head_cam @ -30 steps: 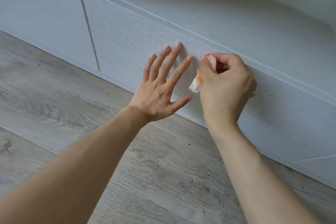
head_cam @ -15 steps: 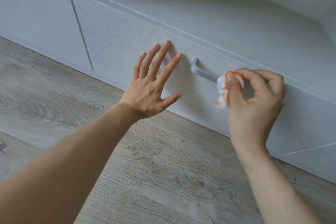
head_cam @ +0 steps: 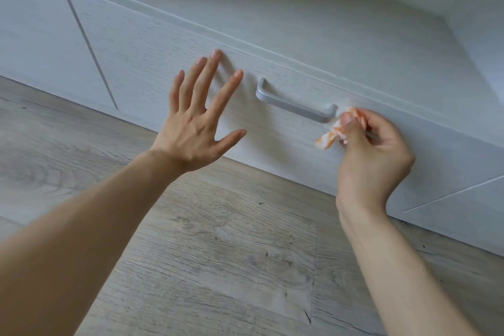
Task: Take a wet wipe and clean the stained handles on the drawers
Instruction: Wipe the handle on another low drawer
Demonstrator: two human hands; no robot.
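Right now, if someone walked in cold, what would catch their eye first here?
Probably the orange-stained wet wipe, pinched in the right hand at the right end of the grey drawer handle. Next, the left hand, fingers spread wide against the pale drawer front just left of the handle. Below both arms runs a grey wood-grain floor.

Grey wood-plank floor [head_cam: 218, 254], pale woodgrain cabinet [head_cam: 41, 35], soft even light

Left hand [head_cam: 195, 128] flat, fingers [head_cam: 210, 71] spread; right hand [head_cam: 373, 155] curled, pinching.
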